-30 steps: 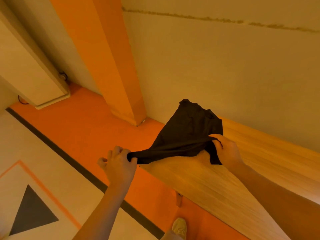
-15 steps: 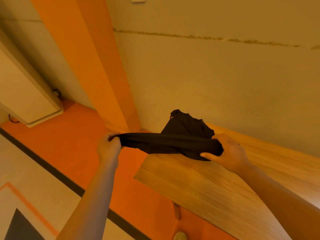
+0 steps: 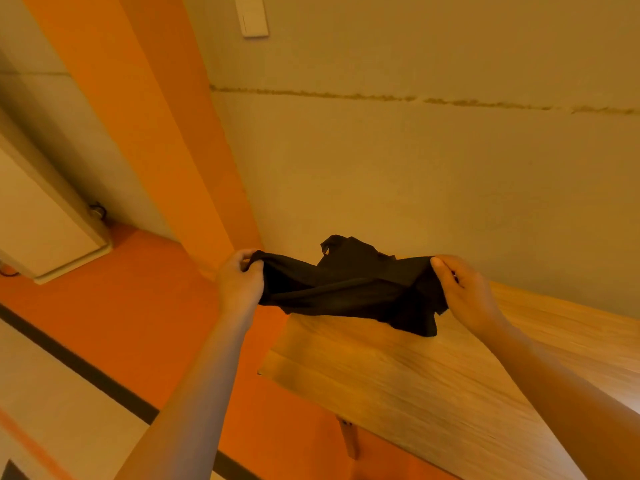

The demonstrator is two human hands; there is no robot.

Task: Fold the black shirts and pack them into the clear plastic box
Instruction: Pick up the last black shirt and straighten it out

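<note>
A black shirt point(image 3: 349, 285) hangs stretched and bunched between my two hands, above the left end of a wooden table point(image 3: 433, 382). My left hand point(image 3: 239, 282) grips one edge of the cloth, out past the table's left corner over the floor. My right hand point(image 3: 460, 292) pinches the opposite edge above the tabletop. Part of the shirt sags toward the wood below my right hand. No clear plastic box is in view.
The table stands against a beige wall point(image 3: 415, 168) with an orange pillar point(image 3: 145, 133) to its left. A white cabinet point(image 3: 45, 230) stands at far left on the orange floor point(image 3: 121, 323). A white wall plate point(image 3: 251, 15) sits high up.
Both hands have lifted the shirt off the table and pulled it wider apart. My left hand rose and the cloth now hangs in the air between them.
</note>
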